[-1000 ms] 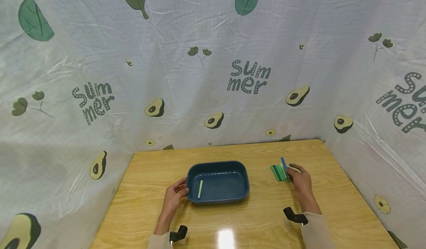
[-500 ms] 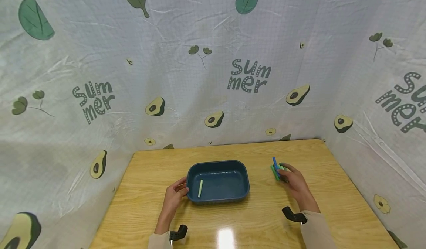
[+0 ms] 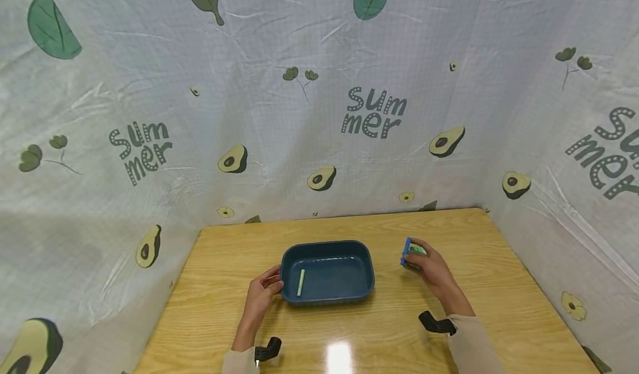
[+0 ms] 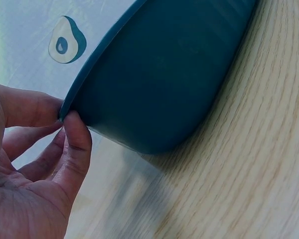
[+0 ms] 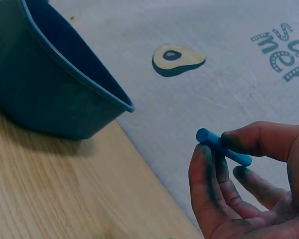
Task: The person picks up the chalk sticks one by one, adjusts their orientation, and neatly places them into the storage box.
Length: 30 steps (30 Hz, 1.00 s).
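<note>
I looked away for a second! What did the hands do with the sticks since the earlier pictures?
The right hand pinched a blue stick out of the green sticks and lifted it, moving left toward the blue tray. The left hand stayed at the tray's left rim, and the one pale green stick inside the tray did not move. The wooden table looks the same.

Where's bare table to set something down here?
Bare wood: the back strip of the table behind the tray, the right end past the right hand, and the front edge. Crowded: left hand at the tray, green sticks by the right hand.
</note>
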Each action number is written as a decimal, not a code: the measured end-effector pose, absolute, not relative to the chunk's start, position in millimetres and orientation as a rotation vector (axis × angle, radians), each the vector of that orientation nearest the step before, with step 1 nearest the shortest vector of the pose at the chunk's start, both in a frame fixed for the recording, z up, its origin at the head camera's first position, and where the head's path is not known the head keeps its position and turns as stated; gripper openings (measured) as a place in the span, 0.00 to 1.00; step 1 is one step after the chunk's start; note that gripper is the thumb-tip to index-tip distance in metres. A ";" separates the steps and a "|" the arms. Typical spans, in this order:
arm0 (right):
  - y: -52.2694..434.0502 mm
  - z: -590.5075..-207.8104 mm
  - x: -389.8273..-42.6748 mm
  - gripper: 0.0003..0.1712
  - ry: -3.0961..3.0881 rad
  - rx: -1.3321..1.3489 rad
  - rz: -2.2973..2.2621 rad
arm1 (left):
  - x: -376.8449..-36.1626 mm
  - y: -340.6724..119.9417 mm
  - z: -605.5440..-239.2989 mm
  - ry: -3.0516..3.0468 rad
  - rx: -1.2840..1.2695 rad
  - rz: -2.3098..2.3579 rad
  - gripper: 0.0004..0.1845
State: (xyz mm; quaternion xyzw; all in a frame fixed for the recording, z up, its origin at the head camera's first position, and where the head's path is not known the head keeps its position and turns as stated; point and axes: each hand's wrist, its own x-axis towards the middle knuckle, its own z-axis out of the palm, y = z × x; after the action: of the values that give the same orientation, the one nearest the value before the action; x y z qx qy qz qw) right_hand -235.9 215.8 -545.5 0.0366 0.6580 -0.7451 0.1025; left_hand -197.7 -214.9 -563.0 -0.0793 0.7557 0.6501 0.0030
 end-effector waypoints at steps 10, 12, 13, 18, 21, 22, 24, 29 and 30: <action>202.5 -535.4 -237.1 0.40 1.945 0.009 -2.204 | -197.3 -213.1 -558.9 2.345 -0.241 2.047 0.26; 198.7 -533.9 -238.0 0.39 1.931 0.029 -2.219 | -197.7 -213.1 -559.5 2.344 -0.240 2.045 0.26; 196.6 -532.9 -238.2 0.38 1.926 0.030 -2.224 | -198.3 -213.2 -559.8 2.342 -0.249 2.045 0.26; 186.1 -525.9 -238.0 0.36 1.899 -0.007 -2.228 | -200.3 -214.3 -562.6 2.334 -0.256 2.041 0.26; 180.0 -522.4 -238.4 0.37 1.891 -0.029 -2.206 | -200.8 -214.5 -564.0 2.329 -0.250 2.048 0.26; 177.9 -521.8 -238.8 0.37 1.894 -0.029 -2.196 | -200.8 -214.4 -563.9 2.330 -0.251 2.050 0.26; 173.6 -521.1 -239.8 0.36 1.891 -0.031 -2.184 | -200.6 -213.9 -563.8 2.329 -0.253 2.057 0.26; 161.3 -519.8 -242.3 0.35 1.841 -0.007 -2.187 | -200.7 -214.2 -563.7 2.344 -0.254 2.056 0.25; 158.5 -519.4 -242.8 0.35 1.827 0.003 -2.194 | -200.7 -214.4 -564.0 2.344 -0.258 2.057 0.25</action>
State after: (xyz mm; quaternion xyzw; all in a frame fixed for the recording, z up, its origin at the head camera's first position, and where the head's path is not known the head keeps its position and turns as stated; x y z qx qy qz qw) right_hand -242.8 158.5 -519.4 0.0012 0.6333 -0.7607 0.1427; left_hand -200.7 -214.4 -564.0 -0.0824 0.7490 0.6573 0.0060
